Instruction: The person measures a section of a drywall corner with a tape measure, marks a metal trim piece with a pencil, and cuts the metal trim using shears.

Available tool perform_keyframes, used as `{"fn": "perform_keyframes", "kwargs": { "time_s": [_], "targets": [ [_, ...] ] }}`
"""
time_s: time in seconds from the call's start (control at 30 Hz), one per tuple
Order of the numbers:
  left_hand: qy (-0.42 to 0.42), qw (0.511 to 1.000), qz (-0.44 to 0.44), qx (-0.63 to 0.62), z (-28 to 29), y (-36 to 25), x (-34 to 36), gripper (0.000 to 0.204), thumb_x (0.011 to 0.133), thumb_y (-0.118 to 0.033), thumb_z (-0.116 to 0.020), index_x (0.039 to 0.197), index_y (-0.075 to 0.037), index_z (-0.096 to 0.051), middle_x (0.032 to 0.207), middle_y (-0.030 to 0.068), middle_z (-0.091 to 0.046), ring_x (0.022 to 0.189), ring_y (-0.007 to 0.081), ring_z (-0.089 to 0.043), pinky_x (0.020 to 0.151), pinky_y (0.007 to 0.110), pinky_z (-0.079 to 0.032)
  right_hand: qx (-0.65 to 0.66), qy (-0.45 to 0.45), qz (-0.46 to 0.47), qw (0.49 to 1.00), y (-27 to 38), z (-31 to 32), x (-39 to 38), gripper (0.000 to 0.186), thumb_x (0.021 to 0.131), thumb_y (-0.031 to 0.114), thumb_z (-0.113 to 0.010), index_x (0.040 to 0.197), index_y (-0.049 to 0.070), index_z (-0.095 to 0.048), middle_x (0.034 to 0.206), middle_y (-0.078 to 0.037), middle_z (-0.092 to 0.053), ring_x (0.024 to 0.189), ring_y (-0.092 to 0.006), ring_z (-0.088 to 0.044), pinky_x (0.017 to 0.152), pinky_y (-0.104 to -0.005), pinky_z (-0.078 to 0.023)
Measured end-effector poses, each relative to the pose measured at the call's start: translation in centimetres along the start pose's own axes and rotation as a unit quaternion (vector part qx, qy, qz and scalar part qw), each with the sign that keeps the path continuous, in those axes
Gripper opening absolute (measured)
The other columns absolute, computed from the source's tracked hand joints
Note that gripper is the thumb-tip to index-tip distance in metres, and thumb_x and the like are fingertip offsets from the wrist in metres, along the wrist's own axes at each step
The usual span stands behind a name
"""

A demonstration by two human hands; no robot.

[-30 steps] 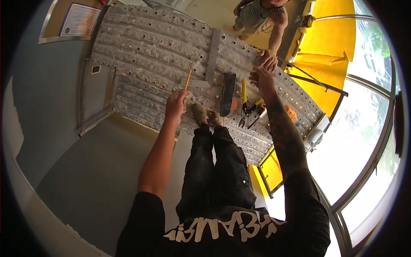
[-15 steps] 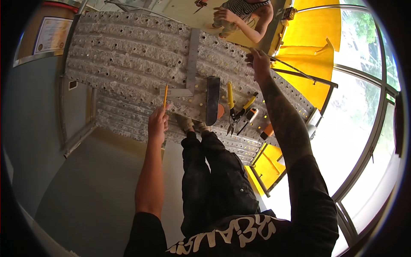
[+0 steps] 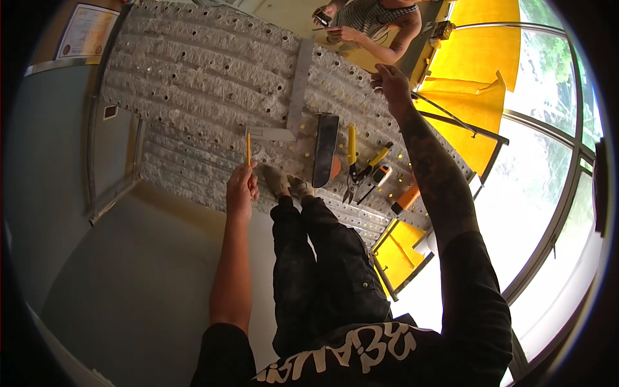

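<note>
My left hand (image 3: 240,190) is closed around a yellow pencil (image 3: 249,149) that points up and away from me. Just beyond the pencil tip lies the short arm of a grey metal framing square (image 3: 299,87), flat on the worn metal scaffold platform (image 3: 213,77). My right hand (image 3: 391,85) is raised far out at the platform's right edge with its fingers curled in. Whatever it may hold is hidden. Between my hands lie a long black tool or sheath (image 3: 325,151), yellow-handled tin snips (image 3: 358,168) and a small orange-and-black tool (image 3: 382,174).
An orange-and-black tool (image 3: 406,198) lies near the platform's right side. Beyond the far edge, a person (image 3: 380,22) holds a small dark device. Yellow sheeting (image 3: 471,90) and a bright window (image 3: 541,168) stand to the right, a grey wall (image 3: 58,161) to the left.
The view has shifted slightly, so the platform and tools sit a little differently. The pencil stays in my left hand. The other person's hands have come together around the dark device.
</note>
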State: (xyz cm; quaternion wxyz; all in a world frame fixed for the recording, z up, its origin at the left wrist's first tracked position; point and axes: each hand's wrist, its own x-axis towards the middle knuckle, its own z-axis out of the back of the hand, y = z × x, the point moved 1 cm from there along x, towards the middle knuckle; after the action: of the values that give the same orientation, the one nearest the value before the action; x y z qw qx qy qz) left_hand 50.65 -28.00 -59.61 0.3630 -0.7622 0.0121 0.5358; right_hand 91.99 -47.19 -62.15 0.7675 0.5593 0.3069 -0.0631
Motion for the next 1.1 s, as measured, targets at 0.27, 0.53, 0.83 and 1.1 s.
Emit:
{"fn": "perform_keyframes", "kwargs": {
  "time_s": [0.27, 0.53, 0.83, 1.1],
  "targets": [
    [0.0, 1.0, 0.007, -0.007, 1.7, 1.2, -0.3, 0.032, 0.105, -0.033, -0.051, 0.122, -0.007, -0.06, 0.071, -0.0031, -0.042, 0.054, 0.0061, -0.032, 0.054, 0.027, -0.032, -0.157, -0.077, 0.051, 0.983, -2.2, 1.5, 0.9, 0.036, 0.092, 0.029, -0.068, 0.114, 0.001, -0.063, 0.086, -0.009, -0.071, 0.073, -0.0206, -0.07, 0.065, -0.0331, -0.055],
    [-0.024, 1.0, 0.012, 0.006, 2.8, 2.2, -1.8, 0.029, 0.105, -0.032, -0.051, 0.117, -0.007, -0.06, 0.07, -0.0037, -0.041, 0.053, 0.0063, -0.032, 0.052, 0.026, -0.032, -0.439, -0.198, 0.286, 0.828, -1.3, 1.3, 0.9, 0.064, 0.085, 0.042, -0.072, 0.138, 0.013, -0.049, 0.138, -0.019, -0.052, 0.134, -0.0351, -0.044, 0.107, -0.0481, -0.036],
    [-0.008, 1.0, 0.019, 0.006, 2.1, 3.4, -2.9, 0.028, 0.104, -0.031, -0.054, 0.117, -0.007, -0.061, 0.07, -0.0031, -0.042, 0.056, 0.0062, -0.036, 0.052, 0.025, -0.034, -0.512, -0.19, 0.238, 0.803, 0.2, -2.1, 5.4, 0.063, 0.083, 0.058, -0.068, 0.137, 0.027, -0.056, 0.156, -0.011, -0.038, 0.147, -0.037, -0.027, 0.113, -0.0608, -0.022],
    [0.01, 0.999, 0.008, 0.033, -0.1, 2.4, -1.4, 0.029, 0.103, -0.028, -0.056, 0.118, -0.005, -0.064, 0.069, -0.0035, -0.044, 0.055, 0.0052, -0.038, 0.051, 0.024, -0.035, -0.415, -0.078, 0.356, 0.833, 1.0, -1.5, 5.0, 0.028, 0.095, 0.034, -0.063, 0.106, 0.01, -0.071, 0.109, -0.017, -0.069, 0.1, -0.0334, -0.067, 0.086, -0.0437, -0.05]
  ]
}}
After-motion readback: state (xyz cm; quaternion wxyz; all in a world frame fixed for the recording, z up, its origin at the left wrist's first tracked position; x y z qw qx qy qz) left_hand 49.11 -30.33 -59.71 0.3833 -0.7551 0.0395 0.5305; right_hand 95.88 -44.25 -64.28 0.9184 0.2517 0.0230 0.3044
